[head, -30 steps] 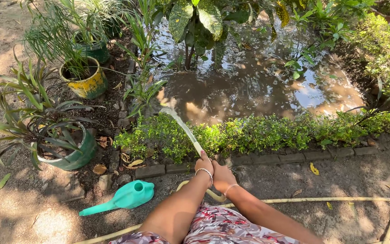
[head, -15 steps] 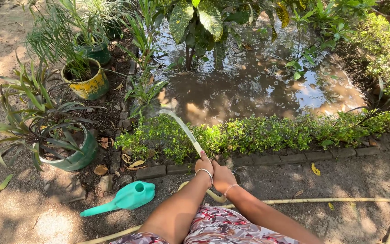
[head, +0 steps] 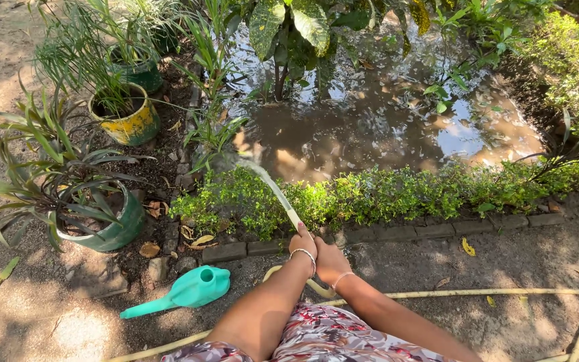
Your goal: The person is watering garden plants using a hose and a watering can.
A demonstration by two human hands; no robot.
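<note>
**Hose work at the hedge edge**

At nine o'clock a green pot (head: pixel 105 231) holds a spiky, strap-leaved plant; at ten o'clock sits a chipped yellow pot (head: pixel 129 124) with thin grassy blades. A smooth teal plastic can (head: pixel 185 289) lies on its side on the gritty dirt at seven o'clock.

At six o'clock the left hand (head: pixel 302 245) is closed around the hose (head: pixel 437 293) tip, thumb seeming pressed over the mouth, and a jet (head: pixel 269 184) arcs toward eleven o'clock. The right hand (head: pixel 330 261) wraps the hose just behind, touching the left. The pale yellow hose, rubbery and scuffed, loops under the wrists and trails away to three o'clock.

To water well here, I judge a steady thumb squeeze and a slow sweep serve best: the bed beyond the low, fine-leaved hedge (head: pixel 397 194) is already a brown, glossy pool (head: pixel 370 127), so the stream is better kept on the drier plants near ten o'clock. Grey bricks (head: pixel 437 233) edge the hedge, rough and blocky.
</note>
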